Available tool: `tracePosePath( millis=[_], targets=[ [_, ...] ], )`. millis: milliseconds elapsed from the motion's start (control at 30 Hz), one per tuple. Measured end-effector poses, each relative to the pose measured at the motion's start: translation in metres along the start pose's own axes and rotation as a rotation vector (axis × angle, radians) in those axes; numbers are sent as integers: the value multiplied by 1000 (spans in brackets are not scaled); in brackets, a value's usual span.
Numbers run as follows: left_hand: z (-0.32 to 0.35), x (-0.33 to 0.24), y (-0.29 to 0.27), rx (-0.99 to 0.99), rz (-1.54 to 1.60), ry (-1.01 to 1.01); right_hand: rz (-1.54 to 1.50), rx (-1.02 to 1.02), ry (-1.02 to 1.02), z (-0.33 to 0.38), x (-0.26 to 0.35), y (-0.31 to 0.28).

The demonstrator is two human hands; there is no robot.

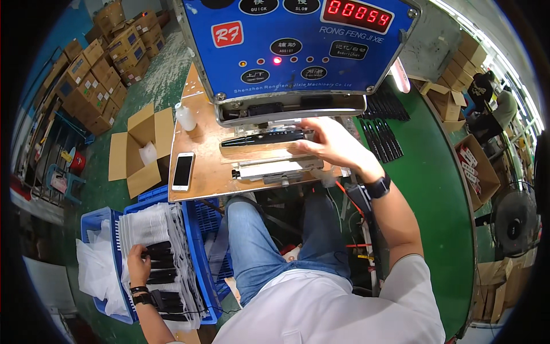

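My right hand [332, 140] is at the machine, thumb and fingers closed around the right end of a long, glossy black casing [269, 137]. That casing lies level on a wooden-looking rest [258, 153] under the blue machine head [286, 51]. Down on the left, my left hand [138, 266] reaches into a blue crate [200, 252], its fingers bent at the end of a black casing [158, 250]. More black casings lie in a column there, on a stack of white packing sheets [146, 223].
On the wooden table [203, 123] are a white phone [183, 172] and a white bottle [185, 116]. An open carton [134, 152] stands left. Rows of black casings [381, 139] lie on the green table [438, 229] at right, by a fan [513, 223]. People work farther right.
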State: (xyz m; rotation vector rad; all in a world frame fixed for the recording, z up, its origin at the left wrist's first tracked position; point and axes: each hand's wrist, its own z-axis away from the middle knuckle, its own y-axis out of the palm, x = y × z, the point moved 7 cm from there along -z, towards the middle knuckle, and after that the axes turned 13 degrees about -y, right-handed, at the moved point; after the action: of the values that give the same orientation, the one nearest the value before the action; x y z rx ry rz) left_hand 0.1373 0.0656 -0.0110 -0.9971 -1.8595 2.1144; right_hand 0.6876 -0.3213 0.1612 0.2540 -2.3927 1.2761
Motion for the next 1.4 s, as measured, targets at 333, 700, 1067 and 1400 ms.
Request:
tracePosePath(
  millis=[333,700,1067,1400],
  targets=[
    [4,2,-7,-49,-47,114,228,-18,-257,29,35,-33],
    [-15,68,22,-106,31,-144,492,-431,976,339,-199,-162],
    [-30,67,33,-194,-206,-229,671,-223,970,327,-260,-128],
    [-43,91,-12,-460,424,-176,594,86,1124,292,-243,-122]
  ],
)
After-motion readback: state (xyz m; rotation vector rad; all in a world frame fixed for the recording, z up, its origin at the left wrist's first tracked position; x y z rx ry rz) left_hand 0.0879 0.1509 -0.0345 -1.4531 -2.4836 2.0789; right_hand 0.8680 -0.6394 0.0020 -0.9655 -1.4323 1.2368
